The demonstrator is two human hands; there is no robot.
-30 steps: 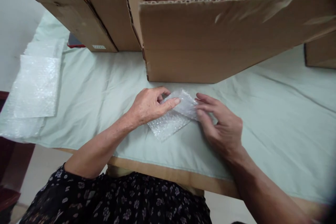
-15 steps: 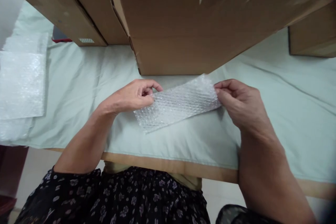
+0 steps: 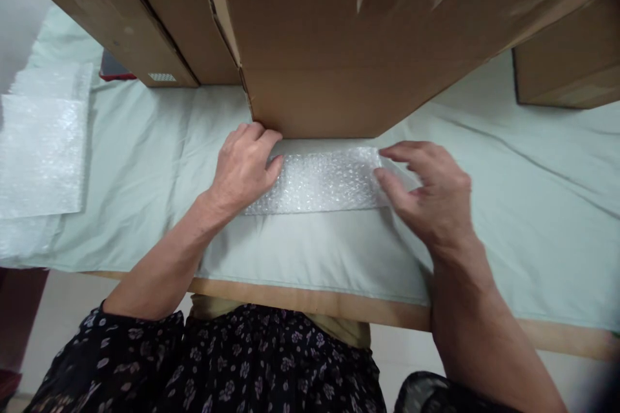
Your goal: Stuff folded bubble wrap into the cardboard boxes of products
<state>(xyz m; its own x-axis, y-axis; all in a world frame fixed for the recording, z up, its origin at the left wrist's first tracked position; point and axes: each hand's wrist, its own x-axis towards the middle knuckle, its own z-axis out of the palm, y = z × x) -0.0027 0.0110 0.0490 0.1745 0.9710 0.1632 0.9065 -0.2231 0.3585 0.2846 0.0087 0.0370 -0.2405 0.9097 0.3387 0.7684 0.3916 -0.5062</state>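
A folded strip of clear bubble wrap [image 3: 324, 182] lies flat and nearly level on the pale green cloth, just in front of a big cardboard box. Over its left end rests my left hand [image 3: 249, 164], fingers bent and thumb apart, covering that corner. My right hand [image 3: 423, 184] is at the strip's right end, with thumb and forefinger spread and their tips at the edge. Nothing shows gripped between the fingers of either hand.
The big open cardboard box [image 3: 349, 58] stands directly beyond the hands. More cardboard boxes stand at the back left [image 3: 159, 19] and right [image 3: 566, 64]. A stack of bubble wrap sheets [image 3: 43, 155] lies at the far left. The table's wooden edge [image 3: 310, 300] runs along the front.
The bubble wrap strip has gone from tilted to lying level and flat. My left hand has moved left and turned palm-down over its end. My right hand's pinch has opened.
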